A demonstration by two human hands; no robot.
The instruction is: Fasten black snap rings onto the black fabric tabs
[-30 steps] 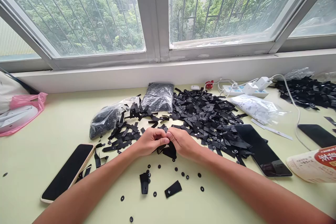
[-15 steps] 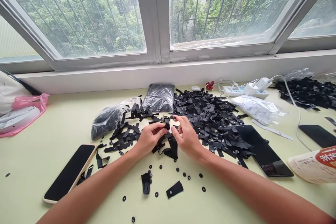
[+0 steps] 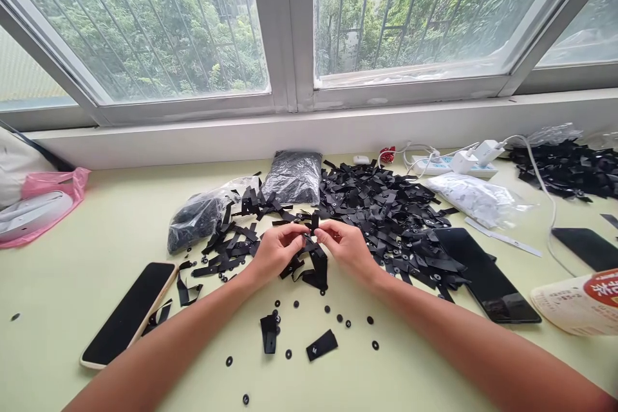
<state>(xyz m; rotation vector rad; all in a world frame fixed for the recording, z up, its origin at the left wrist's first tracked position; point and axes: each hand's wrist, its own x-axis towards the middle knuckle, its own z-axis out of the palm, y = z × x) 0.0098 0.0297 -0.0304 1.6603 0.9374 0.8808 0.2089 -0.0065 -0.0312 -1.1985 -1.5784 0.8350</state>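
Over the middle of the table, my left hand (image 3: pixel 276 250) and my right hand (image 3: pixel 346 251) meet fingertip to fingertip, both pinching. A short black fabric strip (image 3: pixel 315 221) stands up between them, against the right thumb and forefinger. The left fingers close on its dark lower part, which they partly hide. Beneath the hands lie looser black strips (image 3: pixel 316 270), some folded. Closer to me are a strip marked M (image 3: pixel 322 346), another short strip (image 3: pixel 268 335) and several small black discs (image 3: pixel 288 354) with pale marks.
A large heap of black strips (image 3: pixel 386 206) spreads to the right, beside a black tablet (image 3: pixel 490 277). Two plastic bags, one black-filled (image 3: pixel 292 177) and one clear (image 3: pixel 197 222), stand behind. A phone (image 3: pixel 128 315) lies left; a power strip (image 3: pixel 447 166) and a bottle (image 3: pixel 577 302) are right.
My right hand has moved in to the left fingertips, its raised forefinger now closed against the thumb. The black strip now stands upright between both hands.
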